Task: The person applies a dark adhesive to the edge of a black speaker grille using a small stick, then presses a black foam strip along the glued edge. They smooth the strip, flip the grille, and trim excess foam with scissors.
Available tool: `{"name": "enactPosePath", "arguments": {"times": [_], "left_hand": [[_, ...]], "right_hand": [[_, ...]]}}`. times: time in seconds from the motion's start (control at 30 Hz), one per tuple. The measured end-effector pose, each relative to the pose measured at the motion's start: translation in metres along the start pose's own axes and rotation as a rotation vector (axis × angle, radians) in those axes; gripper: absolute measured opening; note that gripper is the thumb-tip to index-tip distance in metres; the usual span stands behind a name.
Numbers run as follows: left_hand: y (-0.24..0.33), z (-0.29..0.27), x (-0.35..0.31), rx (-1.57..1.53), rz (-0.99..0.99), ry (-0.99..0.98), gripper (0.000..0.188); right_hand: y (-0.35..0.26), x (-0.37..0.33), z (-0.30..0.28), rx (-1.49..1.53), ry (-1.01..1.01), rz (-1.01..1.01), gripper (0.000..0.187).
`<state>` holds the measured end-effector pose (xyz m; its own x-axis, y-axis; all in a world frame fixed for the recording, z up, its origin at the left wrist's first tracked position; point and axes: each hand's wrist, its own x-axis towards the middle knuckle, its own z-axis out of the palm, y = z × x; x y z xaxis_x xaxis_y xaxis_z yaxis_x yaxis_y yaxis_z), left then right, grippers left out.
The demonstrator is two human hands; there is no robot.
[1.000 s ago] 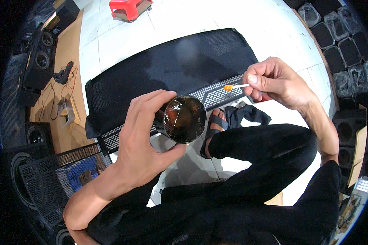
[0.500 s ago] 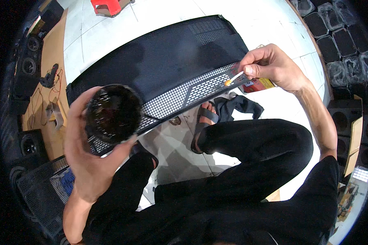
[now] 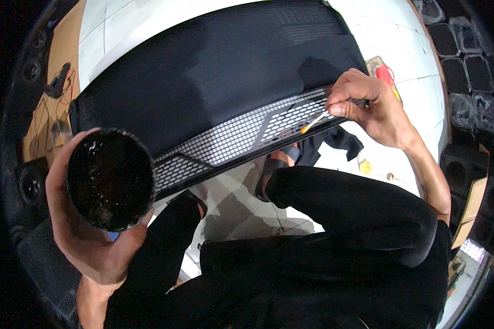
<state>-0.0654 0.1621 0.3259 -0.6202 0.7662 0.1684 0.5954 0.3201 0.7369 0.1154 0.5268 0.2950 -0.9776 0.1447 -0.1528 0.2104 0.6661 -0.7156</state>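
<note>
Far left: left hand (image 3: 90, 249), grip clamped around the side of a dark round container (image 3: 111, 178), its round face toward the camera; contents too dark to read. From here it covers the near left corner of the black panel (image 3: 247, 60). Centre: perforated strip (image 3: 239, 131) along the panel's near edge. Right of centre: swab (image 3: 316, 119), white stick, orange tip, above the strip's right half, tip close to the near edge; contact cannot be told. Long axis slants from the fingers down-left to the tip. Right hand (image 3: 368, 104): grip together, thumb and finger pinching the stick's upper-right end, so the swab extends leftward and nearer the body from it. Left hand well apart.
</note>
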Motion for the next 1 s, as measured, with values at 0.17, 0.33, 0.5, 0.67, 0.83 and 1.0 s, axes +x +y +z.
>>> {"name": "enactPosePath", "arguments": {"times": [0.17, 0.33, 0.5, 0.67, 0.83, 1.0], "left_hand": [[0.016, -0.006, -0.001, 0.004, -0.003, 0.020, 0.091], [-0.003, -0.002, -0.002, -0.092, 0.042, 0.023, 0.091], [0.006, -0.011, -0.006, -0.077, 0.039, 0.019, 0.091], [-0.012, -0.002, 0.000, -0.197, 0.118, 0.025, 0.093], [-0.005, -0.006, -0.003, -0.210, 0.102, 0.022, 0.092], [-0.006, -0.008, -0.003, -0.177, 0.108, 0.011, 0.091]], "right_hand": [[-0.015, 0.018, 0.013, -0.095, -0.038, -0.141, 0.013], [-0.011, 0.016, 0.020, -0.139, -0.055, -0.107, 0.011], [-0.016, 0.023, 0.028, -0.130, -0.081, -0.169, 0.011], [-0.020, 0.028, 0.042, -0.161, -0.094, -0.215, 0.012], [-0.030, 0.045, 0.066, -0.152, -0.076, -0.425, 0.011], [-0.042, 0.058, 0.086, -0.109, -0.101, -0.517, 0.008]]}}
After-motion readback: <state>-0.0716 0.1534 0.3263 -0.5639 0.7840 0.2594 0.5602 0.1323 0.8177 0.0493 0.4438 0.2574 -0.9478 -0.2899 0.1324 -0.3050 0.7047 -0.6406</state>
